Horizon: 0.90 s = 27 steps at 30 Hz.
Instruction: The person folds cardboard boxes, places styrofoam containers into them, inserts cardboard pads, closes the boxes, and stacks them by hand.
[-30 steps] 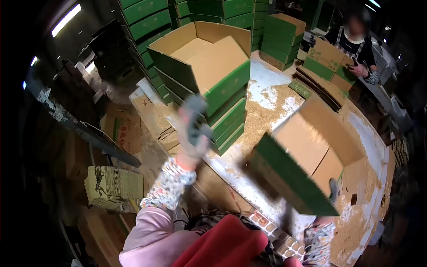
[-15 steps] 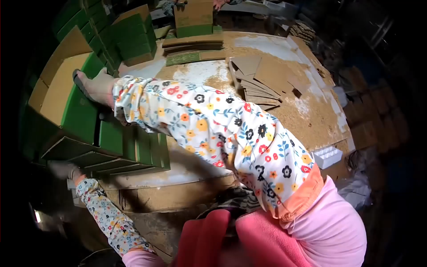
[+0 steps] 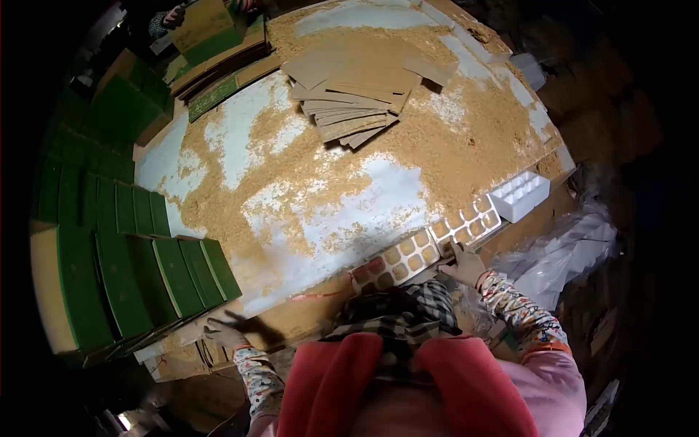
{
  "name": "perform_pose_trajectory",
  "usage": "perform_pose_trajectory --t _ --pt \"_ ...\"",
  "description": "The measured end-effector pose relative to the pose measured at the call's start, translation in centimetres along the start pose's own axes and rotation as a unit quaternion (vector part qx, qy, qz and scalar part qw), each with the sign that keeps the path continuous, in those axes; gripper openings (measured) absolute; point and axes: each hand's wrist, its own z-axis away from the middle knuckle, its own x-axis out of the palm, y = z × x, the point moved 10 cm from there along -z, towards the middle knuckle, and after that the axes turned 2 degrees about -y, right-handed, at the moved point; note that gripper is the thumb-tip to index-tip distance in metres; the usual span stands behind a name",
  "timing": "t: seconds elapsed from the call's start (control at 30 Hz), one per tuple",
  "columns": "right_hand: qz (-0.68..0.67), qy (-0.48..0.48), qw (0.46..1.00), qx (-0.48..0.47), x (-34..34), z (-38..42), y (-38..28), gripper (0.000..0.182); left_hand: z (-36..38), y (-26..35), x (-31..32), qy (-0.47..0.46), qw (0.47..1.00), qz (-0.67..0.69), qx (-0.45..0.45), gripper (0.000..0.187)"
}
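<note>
Head view | right hand [image 3: 463, 265] fingers spread on cell tray [image 3: 429, 244], long axis along table edge | left hand [image 3: 223, 333] open, empty

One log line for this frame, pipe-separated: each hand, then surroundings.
left hand: open, at table edge beside green box stack | right hand: on compartment tray | table: sawdust-strewn, cardboard sheets at far side

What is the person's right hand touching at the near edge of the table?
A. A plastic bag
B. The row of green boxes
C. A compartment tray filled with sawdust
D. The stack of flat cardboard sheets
C: the right hand rests on the end of the compartment tray, whose cells hold sawdust, at the table edge.
</note>
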Motion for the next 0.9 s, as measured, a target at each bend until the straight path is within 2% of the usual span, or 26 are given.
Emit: perform_pose_trajectory --t 0.03,0.07,0.1,0.13,0.17,0.23,0.3,0.33,0.37,0.4,0.43,0.47,0.5,0.53,0.57,0.67,0.7,0.73,0.77,0.8,0.83,0.87,0.9 --pt "0.056 0.077 0.995 -0.005 -2.6 -0.2 1.5 0.079 5.1 4.9 1.8 -0.072 0.993 0.025 -0.089 0.067" --pt "0.068 0.13 0.988 -0.037 -4.2 -1.4 2.3 0.079 7.6 5.2 6.1 -0.11 0.99 -0.005 -0.09 0.073" --pt "0.081 0.182 0.977 -0.071 -5.7 -2.5 2.6 0.078 11.3 12.5 6.4 -0.186 0.972 -0.087 -0.115 0.077" --pt "0.096 0.214 0.966 -0.109 -6.9 -3.6 1.9 0.077 12.5 15.0 8.6 -0.156 0.973 -0.138 -0.101 0.079" --pt "0.097 0.224 0.954 -0.174 -8.6 -4.7 0.4 0.072 13.5 17.5 11.0 -0.128 0.97 -0.188 -0.085 0.081" --pt "0.24 0.177 0.918 -0.262 -6.3 -9.0 -0.1 0.068 14.9 24.9 15.9 -0.138 0.976 -0.165 -0.031 0.082" --pt "0.185 0.163 0.9 -0.36 -6.9 -13.5 0.7 0.065 16.8 33.0 20.9 -0.125 0.981 -0.147 0.021 0.081" --pt "0.15 0.147 0.889 -0.407 -6.8 -15.3 0.9 0.063 18.4 38.7 22.7 -0.209 0.965 -0.158 0.026 0.079" --pt "0.245 0.167 0.858 -0.419 -8.6 -17.7 1.6 0.06 19.8 41.5 26.5 -0.213 0.963 -0.153 0.061 0.078" --pt "0.207 0.174 0.866 -0.422 -11.2 -21.2 3.5 0.057 22.7 47.0 27.5 -0.234 0.965 -0.084 0.079 0.077" --pt "0.3 0.103 0.89 -0.327 -11.4 -26.8 7.1 0.056 25.8 50.5 30.8 -0.223 0.963 -0.059 0.14 0.077" --pt "0.297 0.213 0.887 -0.283 -16.7 -28.2 8.9 0.055 30.6 55.4 32.3 -0.304 0.926 -0.054 0.217 0.075" --pt "0.316 0.281 0.88 -0.214 -21.3 -28.9 10.0 0.055 35.5 59.3 34.0 -0.37 0.893 0.026 0.255 0.066" --pt "0.259 0.312 0.9 -0.16 -25.0 -28.9 10.6 0.053 40.1 63.2 32.5 -0.4 0.853 0.141 0.305 0.062" --pt "0.245 0.35 0.892 -0.146 -26.5 -28.2 11.0 0.051 43.3 67.1 29.7 -0.42 0.796 0.264 0.347 0.059" --pt "0.181 0.359 0.901 -0.163 -25.9 -23.5 10.6 0.054 44.1 69.2 24.2 -0.339 0.782 0.272 0.447 0.059" --pt "0.134 0.351 0.907 -0.192 -24.2 -21.5 11.0 0.058 42.6 64.8 26.3 -0.294 0.828 0.283 0.383 0.057" --pt "0.166 0.318 0.906 -0.224 -21.8 -20.1 10.9 0.062 40.2 63.5 24.9 -0.28 0.85 0.25 0.369 0.058" --pt "0.173 0.257 0.914 -0.263 -20.1 -18.5 10.9 0.062 37.4 60.0 25.7 -0.254 0.887 0.202 0.33 0.059" --pt "0.173 0.2 0.917 -0.3 -18.7 -17.9 10.9 0.063 34.9 58.2 25.8 -0.223 0.911 0.105 0.331 0.062" --pt "0.184 0.147 0.924 -0.302 -18.4 -18.6 11.4 0.061 32.6 55.2 26.8 -0.195 0.929 0.037 0.311 0.063" --pt "0.189 0.09 0.931 -0.299 -18.0 -18.9 12.1 0.059 30.4 52.6 28.0 -0.186 0.949 -0.023 0.252 0.065" --pt "0.195 0.03 0.934 -0.299 -17.3 -19.3 13.3 0.057 28.8 50.5 29.2 -0.147 0.958 -0.027 0.244 0.066"
